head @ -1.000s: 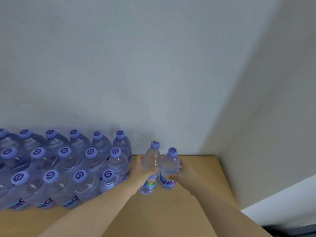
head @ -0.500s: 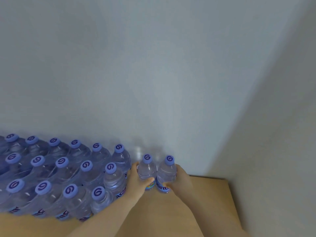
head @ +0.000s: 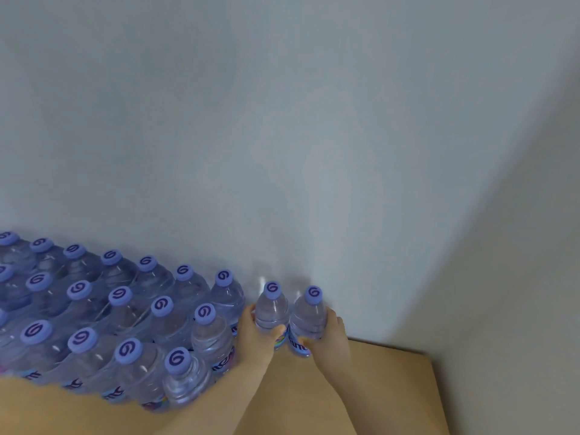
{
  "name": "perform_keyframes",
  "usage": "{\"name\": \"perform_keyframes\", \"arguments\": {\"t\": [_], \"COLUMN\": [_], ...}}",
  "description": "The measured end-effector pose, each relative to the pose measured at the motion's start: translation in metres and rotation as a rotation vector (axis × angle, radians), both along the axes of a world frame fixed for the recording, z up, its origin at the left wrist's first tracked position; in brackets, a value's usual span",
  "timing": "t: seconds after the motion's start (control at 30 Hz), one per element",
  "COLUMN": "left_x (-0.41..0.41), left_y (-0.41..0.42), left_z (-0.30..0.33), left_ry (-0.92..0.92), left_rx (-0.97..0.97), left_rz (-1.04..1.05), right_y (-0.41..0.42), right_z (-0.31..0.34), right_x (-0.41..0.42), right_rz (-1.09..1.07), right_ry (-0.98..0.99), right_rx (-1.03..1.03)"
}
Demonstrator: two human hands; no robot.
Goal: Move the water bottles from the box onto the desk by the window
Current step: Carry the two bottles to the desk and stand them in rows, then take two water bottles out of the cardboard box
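Along the far left of the worktop [head: 392, 387], a block of water bottles [head: 119, 315] stands upright in close rows against the wall [head: 282, 120], caps up, filling the back edge from the left side almost to the middle. Its rightmost back bottle [head: 227, 293] stands just beside the left hand [head: 255, 335].

That left hand wraps the left bottle [head: 271, 309] around its lower body, thumb across the front and fingers round the far side. Just beside it, apparently touching, the right bottle [head: 309, 315] is gripped the same way by the right hand [head: 326, 335]. Both bottles stand upright, long axis vertical, at the back edge near the wall; their bases are hidden behind the hands, so whether they already rest on the worktop cannot be told.

The relation that matters is the narrow gap between the left bottle and the row's end: each bottle sits directly ahead of its own hand, so the pair probably needs only a small shift leftward and a release to extend the back row. The bare worktop runs on to the right corner, and the box is not in view.
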State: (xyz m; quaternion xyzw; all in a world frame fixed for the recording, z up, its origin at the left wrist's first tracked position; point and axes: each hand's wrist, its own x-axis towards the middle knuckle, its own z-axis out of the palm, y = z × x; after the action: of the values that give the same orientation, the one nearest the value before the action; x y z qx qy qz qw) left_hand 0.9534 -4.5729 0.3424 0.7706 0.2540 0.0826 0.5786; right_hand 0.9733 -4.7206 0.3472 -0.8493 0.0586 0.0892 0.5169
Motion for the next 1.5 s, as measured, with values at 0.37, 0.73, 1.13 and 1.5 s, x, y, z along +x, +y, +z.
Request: {"name": "perform_keyframes", "arguments": {"t": [0.37, 0.73, 1.13, 1.5], "left_x": [0.008, -0.066, -0.183, -0.364], "left_y": [0.002, -0.006, 0.106, 0.315], "left_z": [0.013, -0.014, -0.018, 0.004], "left_ry": [0.067, 0.204, 0.326, 0.457], "left_rx": [0.028, 0.097, 0.283, 0.337], "left_rz": [-0.016, -0.204, -0.403, -0.211], "right_y": [0.003, 0.003, 0.124, 0.335], "right_z": [-0.011, -0.006, 0.002, 0.023], "right_x": [0.003, -0.041, -0.126, -0.266], "right_rz": [-0.015, 0.187, 0.59, 1.037], "right_ry": [0.05, 0.232, 0.307, 0.136], "right_rx": [-0.031, -0.268, -0.539, -0.696]}}
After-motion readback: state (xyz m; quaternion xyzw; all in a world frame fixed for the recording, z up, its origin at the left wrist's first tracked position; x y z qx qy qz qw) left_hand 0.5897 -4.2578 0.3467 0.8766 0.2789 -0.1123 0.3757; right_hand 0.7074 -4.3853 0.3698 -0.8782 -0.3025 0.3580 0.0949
